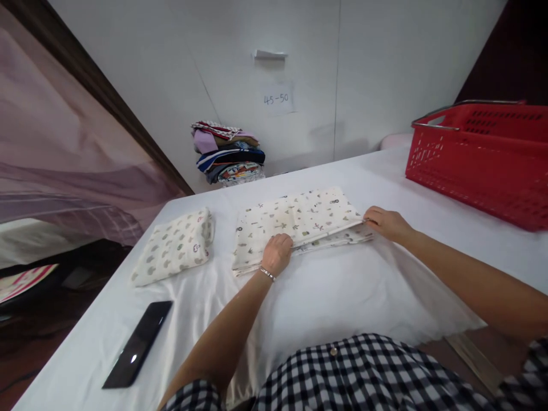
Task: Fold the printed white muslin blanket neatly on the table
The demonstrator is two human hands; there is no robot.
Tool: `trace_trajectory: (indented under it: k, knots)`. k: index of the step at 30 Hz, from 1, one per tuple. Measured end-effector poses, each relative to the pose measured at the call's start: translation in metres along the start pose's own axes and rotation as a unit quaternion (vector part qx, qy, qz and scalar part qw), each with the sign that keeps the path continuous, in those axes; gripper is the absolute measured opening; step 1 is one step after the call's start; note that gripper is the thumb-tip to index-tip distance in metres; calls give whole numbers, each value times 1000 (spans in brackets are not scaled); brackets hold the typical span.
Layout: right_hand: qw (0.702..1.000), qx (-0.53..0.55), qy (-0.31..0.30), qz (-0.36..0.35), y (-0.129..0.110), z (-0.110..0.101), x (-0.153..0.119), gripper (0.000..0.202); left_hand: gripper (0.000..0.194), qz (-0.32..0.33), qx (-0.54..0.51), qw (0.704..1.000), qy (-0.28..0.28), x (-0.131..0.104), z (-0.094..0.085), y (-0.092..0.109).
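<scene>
White wall (171, 68), white-covered table (325, 297), dark floor (38, 337)

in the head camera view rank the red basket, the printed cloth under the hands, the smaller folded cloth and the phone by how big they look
1. red basket, cut off by the frame
2. printed cloth
3. and 4. smaller folded cloth and phone: they look alike, and the phone lies nearer the camera, so I won't rank them.

Both my forearms reach forward, bare. My left grip (277, 253) rests palm down, fingers curled, a bracelet at its wrist. My right grip (386, 222) lies farther out, fingers pinched together, pointing left.
</scene>
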State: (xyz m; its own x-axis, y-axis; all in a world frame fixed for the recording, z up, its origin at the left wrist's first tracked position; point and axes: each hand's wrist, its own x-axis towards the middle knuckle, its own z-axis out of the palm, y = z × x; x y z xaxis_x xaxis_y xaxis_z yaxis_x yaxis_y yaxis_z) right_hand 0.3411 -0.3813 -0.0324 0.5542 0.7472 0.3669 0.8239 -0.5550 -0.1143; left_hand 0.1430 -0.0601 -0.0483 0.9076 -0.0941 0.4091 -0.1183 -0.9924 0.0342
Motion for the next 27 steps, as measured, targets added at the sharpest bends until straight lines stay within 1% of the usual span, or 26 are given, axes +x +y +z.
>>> trace_trajectory:
  k: [1, 3, 5, 7, 13, 16, 23, 27]
  knots:
    - [1000, -4, -6, -6, -1, 1, -1, 25, 20, 13, 6, 1000, -9, 0, 0, 0]
    - [999, -2, -39, -29, -2, 3, -4, 24, 19, 29, 10, 999, -29, -2, 0, 0]
    - [996, 16, -66, -52, -2, 4, -9, 25, 19, 22, 1, 999, -39, -4, 0, 0]
    - [994, 32, -77, -64, 0, 2, -14, 28, 19, 6, -15, 999, -40, -6, 0, 0]
    - [988, 11, -136, -73, 0, -7, -22, 35, 24, 5, -42, 998, -51, -7, -3, 3]
    - [985, -4, -159, -63, -3, -9, -22, 35, 21, 10, -33, 998, -57, -8, -6, 5]
    - [983, 7, -176, -54, -2, -11, -12, 35, 17, 18, -20, 996, -88, -9, -11, 5]
    - [986, -6, -149, -79, 1, -17, -1, 41, 16, 5, -19, 996, -89, -8, -9, 5]
